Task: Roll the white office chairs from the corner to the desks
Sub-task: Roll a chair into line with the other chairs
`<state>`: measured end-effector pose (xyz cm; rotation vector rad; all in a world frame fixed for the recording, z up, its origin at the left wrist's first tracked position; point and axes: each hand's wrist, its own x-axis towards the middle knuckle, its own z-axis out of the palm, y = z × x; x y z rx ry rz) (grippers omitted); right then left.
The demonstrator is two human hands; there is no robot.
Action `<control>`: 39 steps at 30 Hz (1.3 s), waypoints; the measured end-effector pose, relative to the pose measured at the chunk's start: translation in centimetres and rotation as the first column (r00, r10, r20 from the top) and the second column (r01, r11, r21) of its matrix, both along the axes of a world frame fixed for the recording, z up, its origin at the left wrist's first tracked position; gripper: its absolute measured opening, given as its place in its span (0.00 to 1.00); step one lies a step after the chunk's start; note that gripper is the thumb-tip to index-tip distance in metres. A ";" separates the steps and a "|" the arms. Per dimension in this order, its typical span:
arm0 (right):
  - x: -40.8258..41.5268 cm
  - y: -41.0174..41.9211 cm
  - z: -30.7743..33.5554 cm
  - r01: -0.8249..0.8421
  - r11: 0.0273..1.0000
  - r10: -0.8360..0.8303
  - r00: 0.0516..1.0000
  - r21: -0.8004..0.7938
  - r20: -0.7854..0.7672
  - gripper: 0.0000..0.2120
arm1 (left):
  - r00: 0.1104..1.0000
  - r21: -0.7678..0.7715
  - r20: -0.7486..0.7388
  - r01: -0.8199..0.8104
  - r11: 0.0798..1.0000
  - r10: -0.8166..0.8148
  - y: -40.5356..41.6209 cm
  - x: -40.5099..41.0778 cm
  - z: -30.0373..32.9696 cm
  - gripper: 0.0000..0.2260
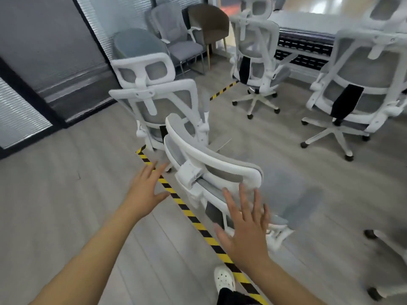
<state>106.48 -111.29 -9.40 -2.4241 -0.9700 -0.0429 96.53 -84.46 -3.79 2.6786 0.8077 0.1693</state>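
The nearest white office chair (211,170) with grey mesh stands just in front of me, its headrest turned toward me. My left hand (147,186) hovers with spread fingers to the left of its headrest, touching nothing. My right hand (244,225) is spread flat just behind the backrest's right side; whether it touches the frame I cannot tell. A second white chair (158,100) stands directly behind the first. Two more white chairs (255,51) (361,84) stand by a desk (312,23) at the back right.
Yellow-black tape (198,223) runs diagonally across the grey wood floor. Grey and brown visitor chairs (176,34) sit in the far corner by a glass wall. A chair base with castors (387,260) is at the right edge. My white shoe (223,279) is at the bottom.
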 end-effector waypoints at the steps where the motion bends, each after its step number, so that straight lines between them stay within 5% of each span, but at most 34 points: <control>1: 0.0 1.2 -0.5 0.044 0.998 -0.043 0.998 -0.040 0.035 0.39 | 0.999 0.034 -0.032 0.036 0.999 -0.035 1.7 1.5 -0.1 0.38; 5: 0.9 3.1 -2.1 0.172 0.985 -0.168 0.971 -0.007 0.172 0.40 | 0.974 0.051 -0.078 0.216 0.975 -0.212 6.6 6.8 -1.4 0.44; 12: 5.4 3.7 -3.2 0.304 0.953 -0.291 0.902 0.010 0.318 0.38 | 0.911 -0.127 0.173 0.398 0.909 -0.374 10.8 13.8 -3.2 0.49; 19: 10.2 6.3 -2.9 0.546 0.834 -0.523 0.828 -0.080 0.200 0.34 | 0.837 -0.087 0.171 0.539 0.838 -0.520 14.1 22.4 -5.5 0.56; 30: 21.3 13.0 0.0 0.797 0.550 -0.826 0.563 -0.250 -0.024 0.33 | 0.756 -0.135 0.188 0.652 0.746 -0.627 17.0 38.2 -4.8 0.56; 39: 32.7 12.5 -0.1 0.887 0.461 -0.883 0.454 -0.039 -0.117 0.27 | 0.732 -0.147 0.231 0.677 0.721 -0.641 15.0 49.4 -5.4 0.55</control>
